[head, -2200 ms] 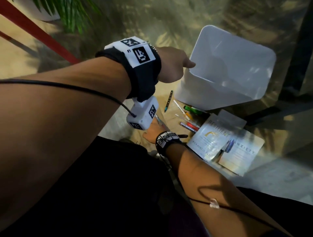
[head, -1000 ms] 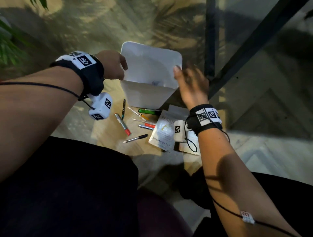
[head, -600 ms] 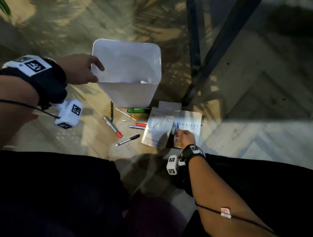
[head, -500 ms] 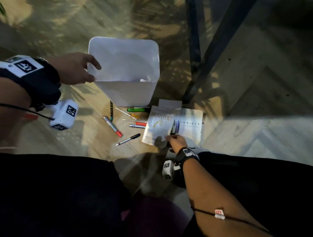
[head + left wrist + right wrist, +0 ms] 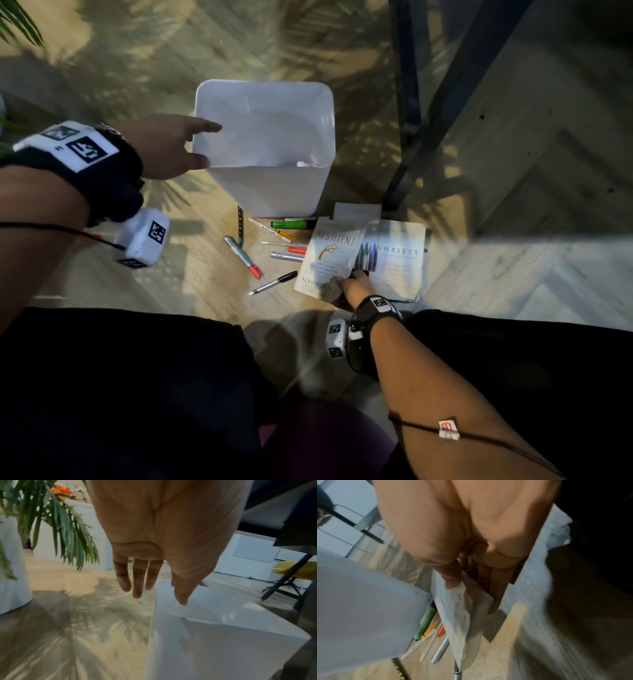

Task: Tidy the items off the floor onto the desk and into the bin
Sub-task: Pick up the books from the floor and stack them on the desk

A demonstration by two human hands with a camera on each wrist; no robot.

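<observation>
A person is crouching over a wooden floor, and their right hand is pinching the near corner of a pale paperback book titled "RESILIENT", thumb on the cover and fingers tucked beneath, as the right wrist view shows. That book is lying on the floor, overlapping a second pale paperback titled "ANXIETY" just beside it. The first cover is also showing a small golden tree and, near the bottom, "RICK HANS", with the rest hidden by the hand. The book is looking light and thin, and its soft cover is already bending at the lifted corner, so gripping along the spine would probably steady it better. The left hand is resting on the left rim of a tall white plastic bin, fingers straight and relaxed, thumb over the edge. Between bin and books, loose pens and markers are lying scattered, including a green marker and a red-capped silver marker; these should be light, smooth and prone to rolling.
</observation>
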